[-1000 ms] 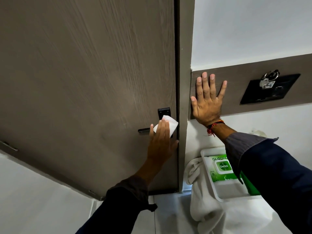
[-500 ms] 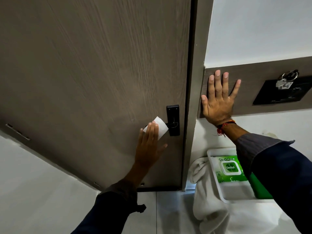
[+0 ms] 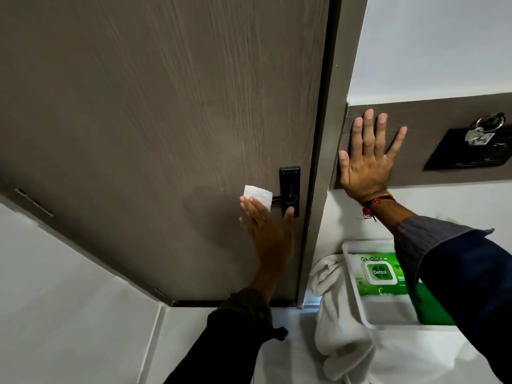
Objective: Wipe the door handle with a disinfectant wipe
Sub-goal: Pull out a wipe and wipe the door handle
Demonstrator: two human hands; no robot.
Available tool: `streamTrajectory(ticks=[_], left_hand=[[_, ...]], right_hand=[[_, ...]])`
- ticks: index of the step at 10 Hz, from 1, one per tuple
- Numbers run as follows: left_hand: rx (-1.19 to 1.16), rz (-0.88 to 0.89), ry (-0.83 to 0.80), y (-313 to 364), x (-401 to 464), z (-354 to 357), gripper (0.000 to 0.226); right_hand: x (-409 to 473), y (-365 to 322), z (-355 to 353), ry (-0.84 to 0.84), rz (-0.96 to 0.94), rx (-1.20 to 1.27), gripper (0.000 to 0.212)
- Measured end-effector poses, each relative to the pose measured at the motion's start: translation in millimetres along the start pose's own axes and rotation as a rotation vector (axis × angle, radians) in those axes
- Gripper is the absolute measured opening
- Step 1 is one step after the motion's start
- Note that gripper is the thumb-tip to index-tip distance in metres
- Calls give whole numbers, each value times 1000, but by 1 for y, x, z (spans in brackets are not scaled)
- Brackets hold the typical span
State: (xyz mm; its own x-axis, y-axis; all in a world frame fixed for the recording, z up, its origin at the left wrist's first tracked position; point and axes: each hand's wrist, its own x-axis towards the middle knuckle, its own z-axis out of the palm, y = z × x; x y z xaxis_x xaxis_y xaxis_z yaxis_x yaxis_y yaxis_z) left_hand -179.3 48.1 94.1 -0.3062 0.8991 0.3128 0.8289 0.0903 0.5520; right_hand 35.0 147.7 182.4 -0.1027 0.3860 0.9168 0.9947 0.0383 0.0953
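A black lever door handle (image 3: 280, 199) sticks out leftward from a black backplate (image 3: 289, 178) on the brown wooden door (image 3: 166, 106). My left hand (image 3: 266, 231) presses a folded white disinfectant wipe (image 3: 257, 195) over the free end of the lever, fingers flat and thumb near the plate's lower edge. Most of the lever is hidden under the wipe and fingers. My right hand (image 3: 365, 159) lies flat, fingers spread, on the brown wall panel (image 3: 432, 120) just right of the door frame, holding nothing.
A white tray (image 3: 352, 261) below my right arm holds a green Dettol wipe pack (image 3: 379, 273). A white towel (image 3: 338, 314) hangs beside it. A black wall plate (image 3: 465, 151) with keys (image 3: 482, 131) sits at far right. The door frame (image 3: 329, 134) runs between my hands.
My left hand slid the wipe leftward along the lever, away from the backplate, so the plate and lever root now show. My right hand stayed flat on the panel.
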Motion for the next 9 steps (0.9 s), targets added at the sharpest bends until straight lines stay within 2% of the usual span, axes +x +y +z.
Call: streamTrajectory(ticks=[2,3,4,5,7,8,9], left_hand=[[-426,-367,71,55,19,-10,84],[-509,-429,50,76,18,-11,80],[-482,-351,42,98,-3,-3,81],[-451,-345,21,92,-3,1,82],[-583,-504,118,71,27,-12,83],[-546,-516,-4,92,14,-14,100],[-387,-448,-112,98,1,-11,106]], right_hand=[[0,-1,1,8,2,-5,69],[0,-1,1,7,3,-14,70],[-1,-1,1,3,4,-12,70],[-1,0,1,5,-3,-10,70],[-1,-1,3,20,-4,-12,70],[-1,-1,3,28,-6,-15,71],[-1,1,4,16,-18,-12,71]])
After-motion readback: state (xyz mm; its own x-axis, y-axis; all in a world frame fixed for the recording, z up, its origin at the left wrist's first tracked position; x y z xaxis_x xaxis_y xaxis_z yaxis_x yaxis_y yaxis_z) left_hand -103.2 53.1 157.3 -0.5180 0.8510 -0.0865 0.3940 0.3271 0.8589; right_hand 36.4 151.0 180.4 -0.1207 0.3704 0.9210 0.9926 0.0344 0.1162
